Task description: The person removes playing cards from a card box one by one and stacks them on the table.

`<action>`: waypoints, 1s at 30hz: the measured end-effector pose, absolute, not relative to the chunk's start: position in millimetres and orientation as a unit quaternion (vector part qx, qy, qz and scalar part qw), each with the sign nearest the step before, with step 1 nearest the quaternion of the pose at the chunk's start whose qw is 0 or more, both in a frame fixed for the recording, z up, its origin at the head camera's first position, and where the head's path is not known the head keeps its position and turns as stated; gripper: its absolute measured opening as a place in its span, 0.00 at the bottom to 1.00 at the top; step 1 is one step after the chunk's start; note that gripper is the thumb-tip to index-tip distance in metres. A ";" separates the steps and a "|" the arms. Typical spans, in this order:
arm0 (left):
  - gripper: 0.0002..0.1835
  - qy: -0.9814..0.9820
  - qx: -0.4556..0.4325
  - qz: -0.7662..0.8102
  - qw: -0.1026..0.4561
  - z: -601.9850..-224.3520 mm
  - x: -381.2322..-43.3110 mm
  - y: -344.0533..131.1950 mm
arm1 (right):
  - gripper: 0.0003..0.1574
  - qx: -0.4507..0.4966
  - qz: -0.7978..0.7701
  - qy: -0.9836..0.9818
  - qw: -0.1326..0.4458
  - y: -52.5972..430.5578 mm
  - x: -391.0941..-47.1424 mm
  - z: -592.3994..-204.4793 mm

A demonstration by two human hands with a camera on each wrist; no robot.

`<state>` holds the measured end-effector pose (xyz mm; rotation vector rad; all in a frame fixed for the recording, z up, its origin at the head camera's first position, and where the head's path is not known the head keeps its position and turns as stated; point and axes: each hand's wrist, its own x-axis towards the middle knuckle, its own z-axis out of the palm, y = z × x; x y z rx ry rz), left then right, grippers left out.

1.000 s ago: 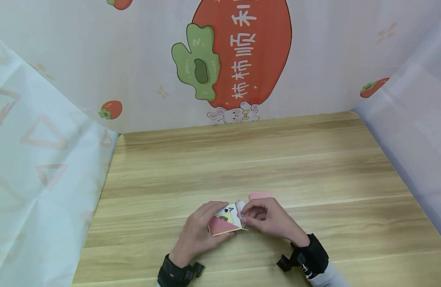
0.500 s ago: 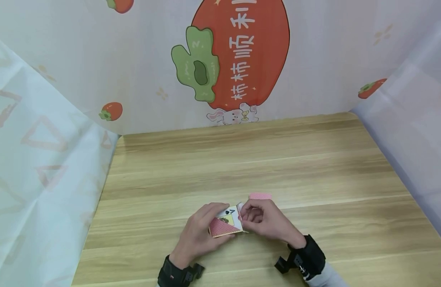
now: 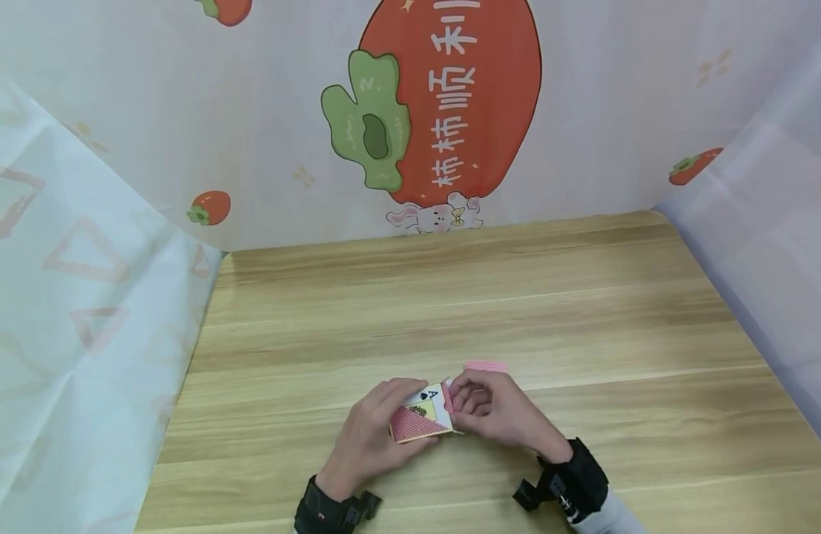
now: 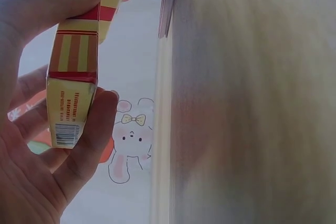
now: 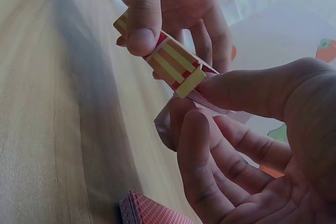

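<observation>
A playing card box (image 3: 410,424), patterned in red and white with an ace of spades on its face, is held above the table by my left hand (image 3: 370,426). In the left wrist view, the thumb lies on the box's striped narrow side (image 4: 76,51) and fingers support it from the other side; a barcode shows on its end. My right hand (image 3: 503,406) pinches at the box's right end, where a flap sticks out. The right wrist view has the right thumb (image 5: 247,90) against that end; the fingers partly hide the flap.
A stack of red-backed playing cards (image 3: 486,366) lies on the wooden table (image 3: 450,297) just beyond my right hand. White printed cloth (image 3: 270,133) hangs at the back and along both sides. Each wrist wears a black strap with a camera.
My right fingers have come slightly closer to the box, and less of the white flap shows. The left hand keeps its hold almost in place.
</observation>
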<state>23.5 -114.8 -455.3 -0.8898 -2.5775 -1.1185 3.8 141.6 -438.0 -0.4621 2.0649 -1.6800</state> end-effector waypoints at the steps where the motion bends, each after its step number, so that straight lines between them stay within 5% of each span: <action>1: 0.42 -0.871 -0.299 -0.377 0.097 -455.5 23.6 -114.9 | 0.15 -0.166 -0.607 0.745 0.221 142.2 3.7 -437.6; 30: 0.42 -0.882 -0.273 -0.376 0.085 -454.1 20.4 -120.2 | 0.16 -0.119 -0.641 0.721 0.234 164.6 -5.7 -433.4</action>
